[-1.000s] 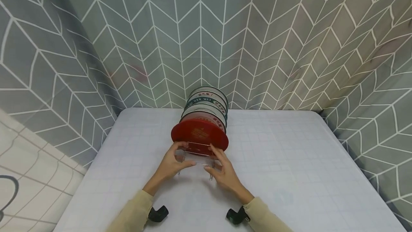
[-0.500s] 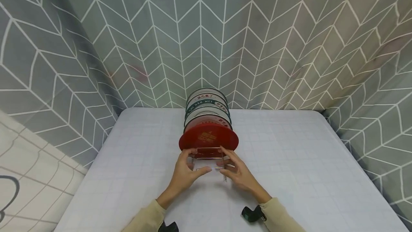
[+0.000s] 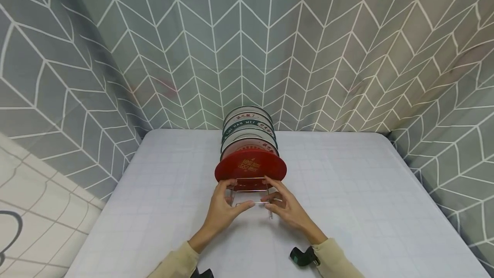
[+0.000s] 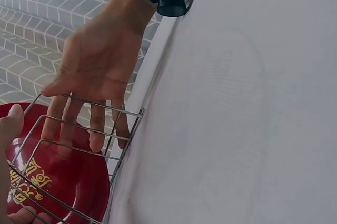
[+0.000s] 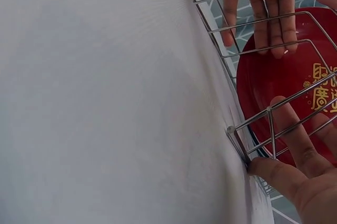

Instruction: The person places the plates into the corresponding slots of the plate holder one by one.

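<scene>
A metal wire rack point(image 3: 251, 191) stands at the table's middle, its front end toward me. My left hand point(image 3: 221, 209) grips its left side, thumb at the front wire. On the right side my right hand point(image 3: 287, 209) holds it, with fingers along the wires in the left wrist view. A red plate point(image 3: 250, 164) with gold characters stands on edge in the rack, facing me. Behind it several white and pink enamel dishes point(image 3: 248, 122) with green bands and red lettering are lined up on edge. Their lower parts are hidden by the red plate.
The table point(image 3: 339, 183) has a white cloth. A grey curtain point(image 3: 251, 46) with white chevron lines hangs close behind and at both sides. White tiles point(image 3: 42, 209) show at the left. A black camera mount point(image 3: 302, 255) sits at my right wrist.
The rack, dishes and both hands have shifted to the right and slightly toward me, mostly in the first half second. Both hands keep their hold.
</scene>
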Action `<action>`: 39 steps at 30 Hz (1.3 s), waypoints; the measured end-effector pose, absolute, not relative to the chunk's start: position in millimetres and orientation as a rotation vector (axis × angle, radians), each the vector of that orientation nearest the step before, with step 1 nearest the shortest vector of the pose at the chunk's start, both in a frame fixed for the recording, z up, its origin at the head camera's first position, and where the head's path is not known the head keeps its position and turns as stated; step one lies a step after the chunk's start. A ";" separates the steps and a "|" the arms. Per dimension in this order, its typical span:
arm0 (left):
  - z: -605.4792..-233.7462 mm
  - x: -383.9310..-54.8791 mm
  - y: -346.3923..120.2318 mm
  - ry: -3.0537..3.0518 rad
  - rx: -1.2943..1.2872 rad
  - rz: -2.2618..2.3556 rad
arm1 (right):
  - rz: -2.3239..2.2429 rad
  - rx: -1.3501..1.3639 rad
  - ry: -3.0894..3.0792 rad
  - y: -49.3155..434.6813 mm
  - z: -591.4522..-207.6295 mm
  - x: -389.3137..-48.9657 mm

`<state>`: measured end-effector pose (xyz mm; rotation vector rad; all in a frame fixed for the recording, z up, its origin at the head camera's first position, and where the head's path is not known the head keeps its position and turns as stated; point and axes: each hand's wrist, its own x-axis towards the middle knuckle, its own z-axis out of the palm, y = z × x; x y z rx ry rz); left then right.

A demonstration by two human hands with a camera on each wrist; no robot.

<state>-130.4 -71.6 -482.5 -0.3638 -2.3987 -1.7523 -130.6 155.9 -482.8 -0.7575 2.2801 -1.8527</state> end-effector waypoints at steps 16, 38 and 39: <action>-482.7 -125.4 -67.0 -2.415 -0.365 -1.746 | -1.866 -0.756 2.288 160.2 -479.8 -122.8; -483.5 -124.6 -68.3 -2.433 -0.415 -1.625 | -1.799 -0.760 2.362 159.5 -479.3 -122.1; -483.6 -125.0 -69.3 -2.452 -0.442 -1.535 | -1.775 -0.766 2.386 160.2 -478.8 -122.2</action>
